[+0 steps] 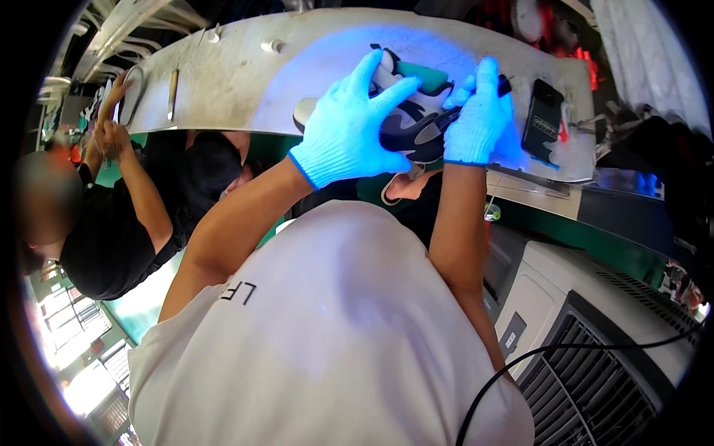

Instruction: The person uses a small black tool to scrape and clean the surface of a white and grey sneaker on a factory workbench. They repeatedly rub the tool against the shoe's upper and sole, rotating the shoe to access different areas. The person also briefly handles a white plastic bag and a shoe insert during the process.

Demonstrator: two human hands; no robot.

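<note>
My left hand (pixel 349 126), in a blue knit glove, lies spread over a sports shoe (pixel 407 119) with black, white and green parts and holds it on the curved metal work surface (pixel 223 82). My right hand (pixel 480 115), also gloved in blue, is closed around a dark slim tool (pixel 446 115) whose tip rests against the shoe's side. Bluish light falls on the shoe and the surface around it.
A black phone-like device (pixel 541 119) lies on the surface right of the shoe. A co-worker in black (pixel 111 223) stands at the left, hands (pixel 111 111) raised to a shoe sole. A grey machine (pixel 595 334) with vent slats and a black cable (pixel 580 349) sits lower right.
</note>
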